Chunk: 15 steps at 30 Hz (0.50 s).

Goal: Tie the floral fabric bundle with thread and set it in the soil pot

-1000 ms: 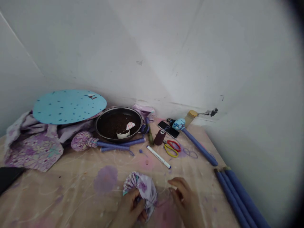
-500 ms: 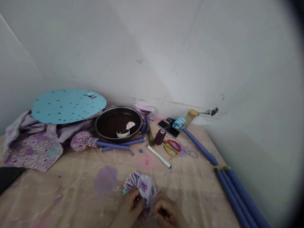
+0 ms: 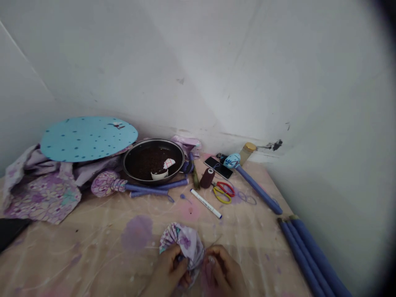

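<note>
In front of me lies a bunched piece of floral fabric (image 3: 187, 241), white and purple, with its edge gathered in pleats on the left. My left hand (image 3: 171, 268) is closed around its near side, thumb and index finger pinching the cloth. Just right of the fabric, my right hand (image 3: 224, 268) is closed with thumb and fingertips together. A faint thin line shows by its fingers; whether it is a thread or a needle I cannot tell.
Beyond my hands lie a white marker (image 3: 206, 203), scissors (image 3: 222, 192), a thread cone (image 3: 207, 178) and a phone (image 3: 218, 167). A black pan (image 3: 136, 179) holds soil-like brown stuff and broken white pieces. Several purple-wrapped rods (image 3: 312, 255) lie at right; fabric (image 3: 43, 194) lies left.
My right hand has turned and shifted slightly up and right, its fingertips now showing. The left hand and the fabric stay nearly in place.
</note>
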Each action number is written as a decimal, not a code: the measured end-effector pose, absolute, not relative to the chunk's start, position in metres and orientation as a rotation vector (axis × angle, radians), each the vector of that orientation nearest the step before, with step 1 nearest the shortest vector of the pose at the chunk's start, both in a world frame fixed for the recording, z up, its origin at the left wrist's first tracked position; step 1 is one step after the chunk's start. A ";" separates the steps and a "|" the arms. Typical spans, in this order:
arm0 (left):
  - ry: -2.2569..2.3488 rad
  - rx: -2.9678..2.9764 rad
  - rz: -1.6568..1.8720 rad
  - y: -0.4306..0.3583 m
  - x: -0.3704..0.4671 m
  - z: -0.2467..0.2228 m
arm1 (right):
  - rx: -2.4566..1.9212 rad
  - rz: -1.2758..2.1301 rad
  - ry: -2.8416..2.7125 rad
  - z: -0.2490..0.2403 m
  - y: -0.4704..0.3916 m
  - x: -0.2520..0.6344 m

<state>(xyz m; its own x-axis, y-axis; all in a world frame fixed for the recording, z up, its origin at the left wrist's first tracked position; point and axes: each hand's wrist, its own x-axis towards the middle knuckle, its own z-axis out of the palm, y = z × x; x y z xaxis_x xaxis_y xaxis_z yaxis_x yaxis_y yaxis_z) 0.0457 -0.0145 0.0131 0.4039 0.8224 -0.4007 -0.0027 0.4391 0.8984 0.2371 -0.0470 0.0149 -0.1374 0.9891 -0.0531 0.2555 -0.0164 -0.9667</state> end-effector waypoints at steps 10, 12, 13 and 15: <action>1.020 1.117 0.661 -0.012 0.042 -0.003 | -1.276 1.068 -1.529 -0.014 -0.048 0.213; 1.027 1.126 0.649 -0.012 0.042 -0.009 | -1.174 1.383 -1.283 -0.007 -0.050 0.216; 1.028 1.117 0.639 -0.012 0.042 -0.012 | -1.128 1.525 -1.142 -0.002 -0.050 0.220; 1.028 1.085 0.615 -0.012 0.043 -0.013 | -1.100 1.636 -0.951 0.013 -0.051 0.232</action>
